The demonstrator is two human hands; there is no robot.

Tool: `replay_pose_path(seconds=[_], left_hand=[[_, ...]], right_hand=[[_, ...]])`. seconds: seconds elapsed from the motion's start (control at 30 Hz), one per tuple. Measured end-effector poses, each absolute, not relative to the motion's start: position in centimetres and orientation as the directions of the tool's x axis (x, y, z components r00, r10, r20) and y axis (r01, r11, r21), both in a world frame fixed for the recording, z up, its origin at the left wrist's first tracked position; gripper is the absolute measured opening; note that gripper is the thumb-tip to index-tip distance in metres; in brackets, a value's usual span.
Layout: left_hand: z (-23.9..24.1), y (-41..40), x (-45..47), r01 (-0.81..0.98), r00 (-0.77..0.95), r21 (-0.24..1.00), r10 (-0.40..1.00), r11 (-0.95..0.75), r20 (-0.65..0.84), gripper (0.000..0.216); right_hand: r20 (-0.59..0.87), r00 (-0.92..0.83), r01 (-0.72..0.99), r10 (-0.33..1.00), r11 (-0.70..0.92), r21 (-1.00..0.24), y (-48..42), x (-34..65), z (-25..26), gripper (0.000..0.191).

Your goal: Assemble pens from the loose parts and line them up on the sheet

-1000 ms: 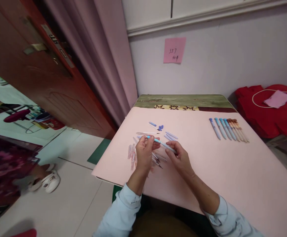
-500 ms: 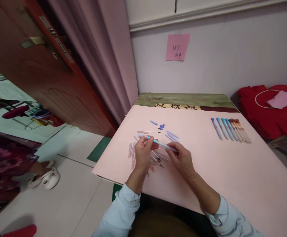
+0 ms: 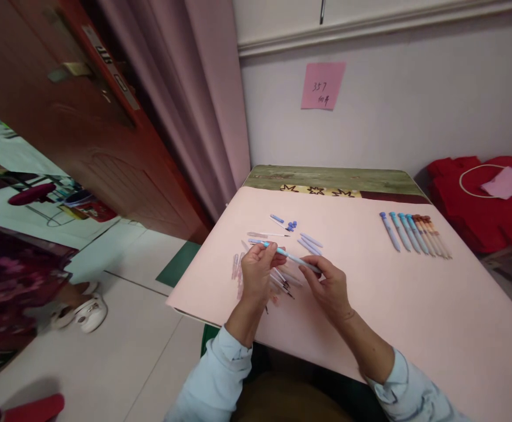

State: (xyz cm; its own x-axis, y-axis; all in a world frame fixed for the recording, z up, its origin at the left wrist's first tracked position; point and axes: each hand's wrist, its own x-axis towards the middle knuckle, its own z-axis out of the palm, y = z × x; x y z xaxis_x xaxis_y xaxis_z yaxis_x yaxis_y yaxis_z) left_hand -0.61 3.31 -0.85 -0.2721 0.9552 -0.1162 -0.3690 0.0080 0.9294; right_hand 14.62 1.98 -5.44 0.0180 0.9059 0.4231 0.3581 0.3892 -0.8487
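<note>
Both my hands grip one light-blue pen (image 3: 294, 258) above the table. My left hand (image 3: 257, 271) pinches its bright-blue end, and my right hand (image 3: 327, 283) closes round the paler end. Beneath and around my left hand lie loose pen parts: white refills (image 3: 282, 284) with dark tips, clear pinkish tubes (image 3: 235, 266), and lilac barrels (image 3: 310, 244). A small cluster of blue caps (image 3: 291, 225) lies farther back. Part of the pile is hidden by my left hand.
Several whole pens (image 3: 407, 233), blue and brown, lie in a row on the right of the pink-covered table (image 3: 396, 305). A red cloth bundle (image 3: 462, 205) is beyond the right edge. At left are a wooden door (image 3: 119, 170) and a person's white shoe (image 3: 91, 313).
My hands stay on the same pen with almost the same grip. The whole view has shifted slightly, so things appear a little farther right.
</note>
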Motion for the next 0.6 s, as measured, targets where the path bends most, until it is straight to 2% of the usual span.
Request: replay_pose_path(seconds=[0.6], left_hand=[[-1.33,3.31,-0.05,-0.385,-0.272,0.923,0.955,0.005,-0.119,0.031]], right_hand=[[0.469,0.016,0.423,0.883,0.418,-0.804,1.79,14.72,-6.18,0.017]])
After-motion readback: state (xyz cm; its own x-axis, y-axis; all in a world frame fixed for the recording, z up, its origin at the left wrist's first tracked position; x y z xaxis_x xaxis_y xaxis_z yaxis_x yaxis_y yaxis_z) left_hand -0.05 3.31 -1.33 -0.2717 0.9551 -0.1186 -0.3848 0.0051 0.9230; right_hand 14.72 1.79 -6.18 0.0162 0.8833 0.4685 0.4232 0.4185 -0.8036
